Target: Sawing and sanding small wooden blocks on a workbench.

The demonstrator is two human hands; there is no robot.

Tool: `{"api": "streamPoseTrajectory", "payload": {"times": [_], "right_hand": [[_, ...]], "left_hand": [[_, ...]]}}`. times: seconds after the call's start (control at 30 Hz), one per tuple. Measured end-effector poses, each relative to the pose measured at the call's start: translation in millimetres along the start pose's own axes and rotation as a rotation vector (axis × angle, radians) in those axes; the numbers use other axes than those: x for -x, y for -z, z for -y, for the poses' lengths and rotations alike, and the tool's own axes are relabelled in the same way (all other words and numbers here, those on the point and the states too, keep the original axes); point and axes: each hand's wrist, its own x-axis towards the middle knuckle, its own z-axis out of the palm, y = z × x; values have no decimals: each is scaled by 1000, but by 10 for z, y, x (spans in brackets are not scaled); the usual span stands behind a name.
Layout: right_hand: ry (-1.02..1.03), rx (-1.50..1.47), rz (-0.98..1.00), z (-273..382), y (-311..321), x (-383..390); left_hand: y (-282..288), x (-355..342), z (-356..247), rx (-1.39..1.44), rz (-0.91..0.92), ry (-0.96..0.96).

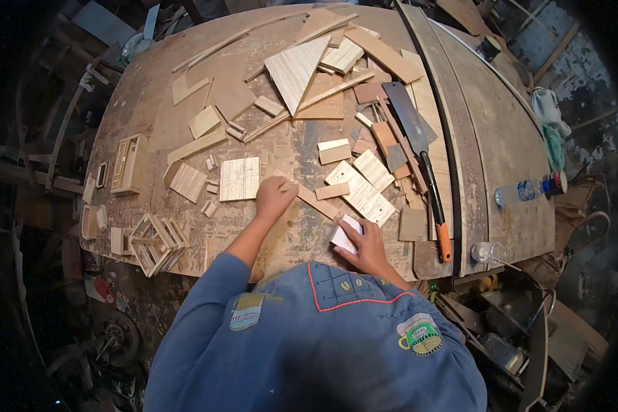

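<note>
My left hand is closed at the left end of a thin wooden strip, which slants down to the right across the tabletop. At the strip's other end, my right hand grips a small pale block with a whitish face; I cannot tell whether it is wrapped in paper. A short reddish wood piece lies just above the strip. Beside my left hand rests a square light board. Beyond the strip are striped pale boards, one with small holes.
On the right lies a handsaw with a black and orange handle, next to a long dark rail. A plastic bottle stands farther right. Small wooden frames and a miniature cabinet sit at left. Wood offcuts pile up at the back.
</note>
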Motion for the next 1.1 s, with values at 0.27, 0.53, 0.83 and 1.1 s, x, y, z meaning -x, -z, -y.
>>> {"api": "streamPoseTrajectory", "payload": {"times": [0.27, 0.53, 0.83, 1.1], "right_hand": [[-182, -181, -114, -81, -36, -99], [-293, -492, -261, -202, -65, -441], [-3, -89, -350, 681, 199, -1092], [51, -85, -417, 769, 173, -1214]], "left_hand": [[-399, 11, -608, -335, 101, -498], [-396, -53, -612, 319, 360, 25], [-40, 113, -1082, 1611, 66, 787], [187, 156, -1164, 1651, -33, 742]]}}
